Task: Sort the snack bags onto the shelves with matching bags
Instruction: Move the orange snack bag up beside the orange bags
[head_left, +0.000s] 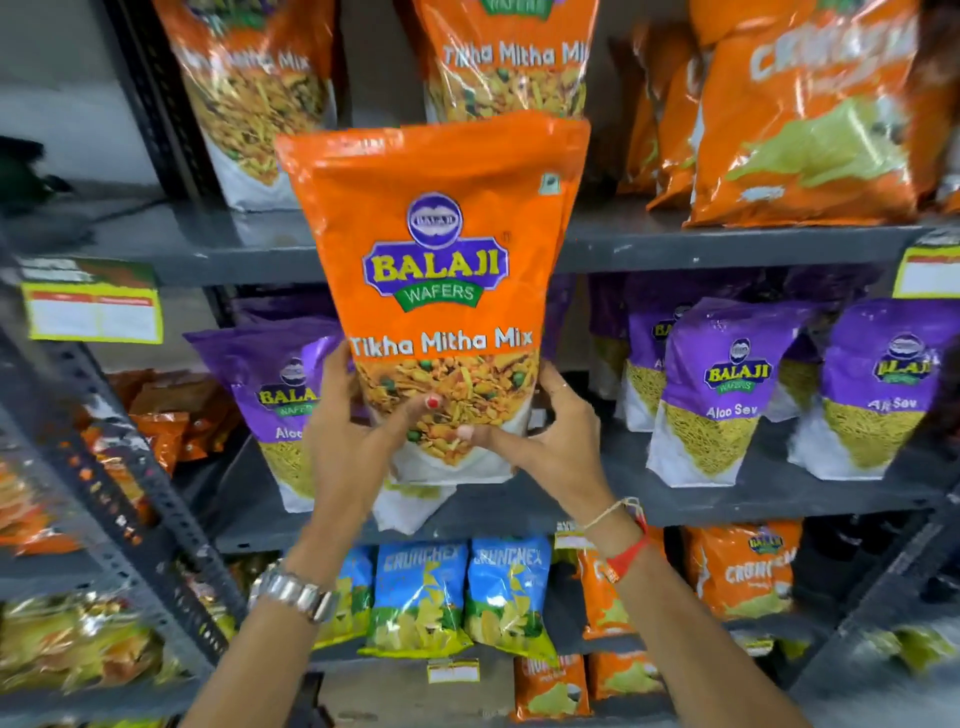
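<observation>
An orange Balaji Tikha Mitha Mix bag (441, 270) is held upright in front of the shelves. My left hand (353, 431) grips its lower left edge and my right hand (540, 441) grips its lower right. Two matching Tikha Mitha Mix bags (511, 62) stand on the top shelf (675, 244) right behind it. Purple Aloo Sev bags (727, 384) fill the middle shelf (727, 499); the held bag hides part of that row.
Orange Crunchem bags (800, 119) stand at the top right. Blue Crunchex bags (457, 592) and more orange bags (743, 566) fill the lower shelf. A second rack with orange bags (156, 415) stands at the left. Price labels (93, 306) hang on the shelf edges.
</observation>
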